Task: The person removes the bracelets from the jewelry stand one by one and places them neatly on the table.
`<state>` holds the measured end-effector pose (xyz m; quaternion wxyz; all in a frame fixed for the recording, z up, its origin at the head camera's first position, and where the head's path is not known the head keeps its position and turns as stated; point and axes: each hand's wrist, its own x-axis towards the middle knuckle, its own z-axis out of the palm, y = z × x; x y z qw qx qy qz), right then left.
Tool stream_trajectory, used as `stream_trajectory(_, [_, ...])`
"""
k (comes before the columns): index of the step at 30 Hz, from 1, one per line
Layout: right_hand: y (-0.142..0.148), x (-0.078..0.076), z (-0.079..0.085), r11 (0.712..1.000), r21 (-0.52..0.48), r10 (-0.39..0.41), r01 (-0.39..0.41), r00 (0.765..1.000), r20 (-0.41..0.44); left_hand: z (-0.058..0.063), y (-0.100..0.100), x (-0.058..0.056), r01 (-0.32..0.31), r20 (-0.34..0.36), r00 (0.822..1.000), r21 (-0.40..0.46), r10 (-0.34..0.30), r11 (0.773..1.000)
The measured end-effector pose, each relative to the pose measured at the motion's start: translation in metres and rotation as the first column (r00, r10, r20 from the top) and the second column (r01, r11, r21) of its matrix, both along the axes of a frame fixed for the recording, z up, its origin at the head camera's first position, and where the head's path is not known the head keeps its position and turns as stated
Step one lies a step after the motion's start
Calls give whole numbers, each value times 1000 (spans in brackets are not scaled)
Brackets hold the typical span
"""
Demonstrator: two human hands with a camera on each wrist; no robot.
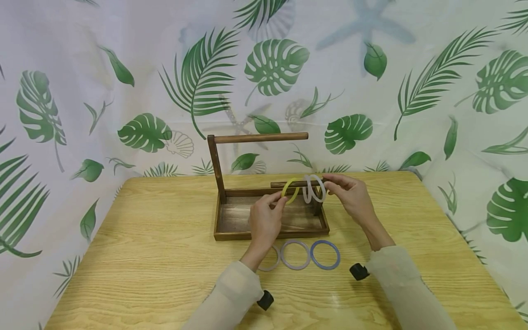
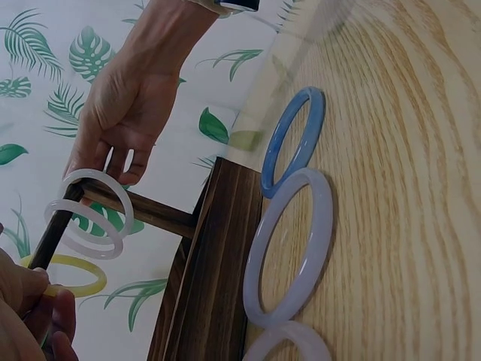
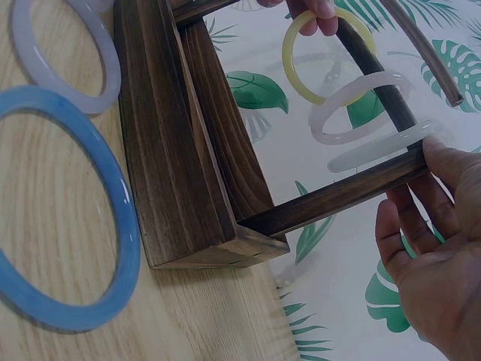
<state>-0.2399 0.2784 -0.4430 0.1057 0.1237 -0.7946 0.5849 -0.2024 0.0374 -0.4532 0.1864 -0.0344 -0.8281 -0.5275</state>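
Observation:
A dark wooden bangle stand point(image 1: 272, 236) has a tray base, a tall post with an upper rod point(image 1: 260, 137) and a short post with a lower rod point(image 3: 391, 98). My left hand point(image 1: 266, 217) pinches a yellow bangle point(image 1: 292, 191), which encircles the lower rod near its free end. Farther along that rod hang a pale lilac bangle point(image 3: 353, 105) and a whitish bangle point(image 3: 379, 147), the latter nearest the short post. With thumb and fingers, my right hand point(image 1: 350, 195) grips the top of the short post point(image 3: 338, 192), where the lower rod joins it.
On the wooden table point(image 1: 165, 275), in front of the stand, a blue bangle point(image 1: 325, 255), a lilac bangle point(image 1: 295, 255) and a pale bangle point(image 1: 270, 261) lie in a row. My left forearm partly covers the pale one. A leaf-patterned cloth point(image 1: 272, 68) hangs behind.

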Motion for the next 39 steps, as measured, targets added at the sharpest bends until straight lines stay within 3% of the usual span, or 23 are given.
stream_trajectory(6, [-1, -1, 0, 1000, -1, 2, -2, 1000, -5, 2, -4, 0, -12, 23, 1000, -1, 12, 1000])
stream_trajectory(39, [-2, -1, 0, 1000, -6, -11, 11, 1000, -2, 0, -18, -2, -9, -10, 1000, 3, 9, 1000])
